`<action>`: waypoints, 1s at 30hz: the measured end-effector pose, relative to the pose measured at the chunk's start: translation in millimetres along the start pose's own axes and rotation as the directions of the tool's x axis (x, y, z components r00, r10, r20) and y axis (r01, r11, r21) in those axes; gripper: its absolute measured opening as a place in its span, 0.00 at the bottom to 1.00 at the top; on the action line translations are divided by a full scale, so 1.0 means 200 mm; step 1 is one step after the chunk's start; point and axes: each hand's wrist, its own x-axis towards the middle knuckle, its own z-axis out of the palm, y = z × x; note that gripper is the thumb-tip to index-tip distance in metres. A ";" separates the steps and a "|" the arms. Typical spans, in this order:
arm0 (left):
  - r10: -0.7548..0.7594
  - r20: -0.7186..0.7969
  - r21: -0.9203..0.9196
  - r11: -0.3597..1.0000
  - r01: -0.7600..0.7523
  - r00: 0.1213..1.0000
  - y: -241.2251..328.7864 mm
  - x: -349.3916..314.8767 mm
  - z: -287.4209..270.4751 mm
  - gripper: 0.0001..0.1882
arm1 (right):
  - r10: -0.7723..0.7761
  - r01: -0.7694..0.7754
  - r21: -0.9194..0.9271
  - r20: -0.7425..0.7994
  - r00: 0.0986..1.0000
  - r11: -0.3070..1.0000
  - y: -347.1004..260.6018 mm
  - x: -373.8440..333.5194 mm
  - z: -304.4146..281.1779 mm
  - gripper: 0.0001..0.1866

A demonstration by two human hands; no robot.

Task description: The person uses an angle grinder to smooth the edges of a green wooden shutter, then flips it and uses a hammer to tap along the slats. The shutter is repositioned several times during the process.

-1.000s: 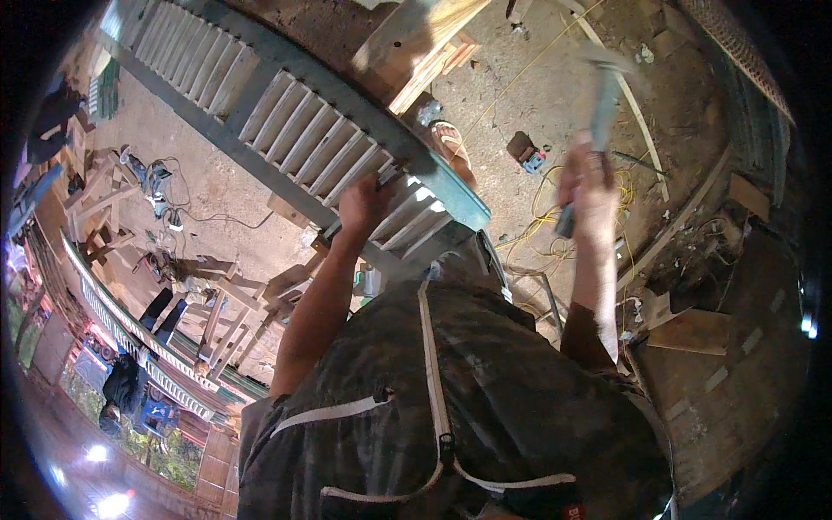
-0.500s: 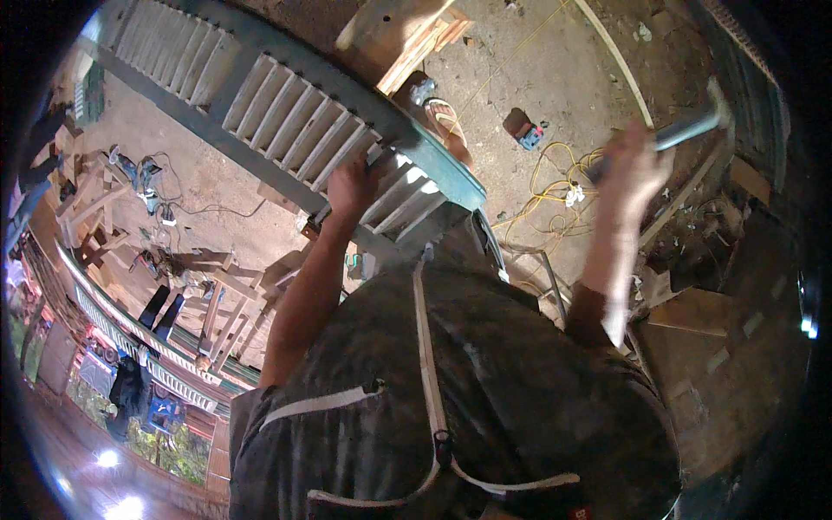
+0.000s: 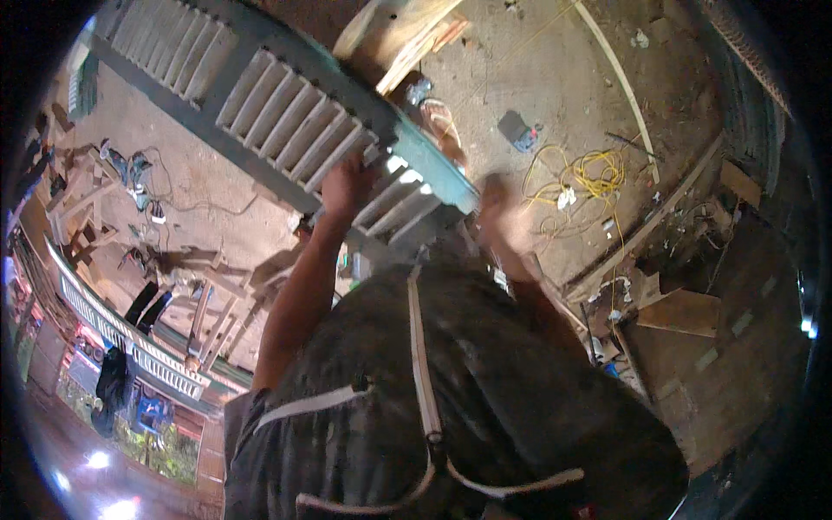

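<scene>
A long, worn green louvred shutter runs slantwise from the upper left to just in front of my body. My left hand is closed over its slats close to the near end. Something small and dark shows by those fingers, but I cannot make out what it is. My right hand, smeared by motion, is at the right of the shutter's near corner, low beside its teal edge. Its fingers are curled. The hammer it gripped a moment ago is lost in the blur.
Yellow cord lies coiled on the dirt floor at the right, near a small blue-and-dark tool. A sandalled foot shows beyond the shutter. Power tools with cables and wooden trestles are at the left. Cardboard lies at the right.
My right hand has swung down and left, from out at the right with a raised hammer to beside the shutter's near end. My left hand has stayed on the slats.
</scene>
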 end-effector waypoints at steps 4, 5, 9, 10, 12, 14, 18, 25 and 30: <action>-0.086 0.130 -0.061 0.994 0.094 0.988 -0.02 -0.05 -0.07 0.23 | -0.381 0.147 0.980 -0.085 0.921 0.136 0.21 -0.12 0.15 0.19; -0.066 0.134 -0.086 0.993 0.078 0.989 0.00 -0.01 -0.09 0.23 | -0.410 0.095 0.972 -0.178 0.895 -0.215 0.25 -0.11 0.17 0.19; -0.118 0.164 -0.078 0.988 0.133 0.979 0.00 -0.04 -0.09 0.22 | -0.311 -0.635 0.421 0.614 0.725 -0.648 0.56 0.40 -0.25 0.12; -0.088 0.170 -0.038 0.995 0.096 0.982 -0.01 -0.02 -0.08 0.22 | -0.167 -0.536 0.440 0.640 0.750 -0.720 0.48 0.33 -0.26 0.11; -0.094 0.215 -0.018 0.995 0.101 0.972 0.00 -0.01 -0.09 0.25 | -0.085 -0.283 0.796 0.283 0.955 -0.534 0.19 -0.07 -0.16 0.10; -0.028 0.101 -0.132 0.990 0.041 0.994 -0.08 0.04 -0.05 0.26 | -0.286 -0.054 0.935 -0.052 0.957 -0.350 0.09 -0.30 -0.14 0.10; -0.147 0.244 -0.078 0.982 0.171 0.959 -0.10 -0.04 -0.10 0.23 | -0.565 -0.382 0.814 0.082 0.821 -0.437 0.39 0.12 -0.03 0.08; -0.053 0.068 -0.144 0.988 0.062 0.996 -0.03 -0.04 -0.10 0.22 | -0.112 -0.190 0.868 0.156 0.981 -0.458 0.09 -0.08 -0.12 0.08; -0.112 0.180 -0.108 0.985 0.133 0.977 -0.07 -0.07 -0.11 0.24 | -0.466 -0.202 0.905 0.005 0.885 -0.375 0.12 -0.07 0.11 0.09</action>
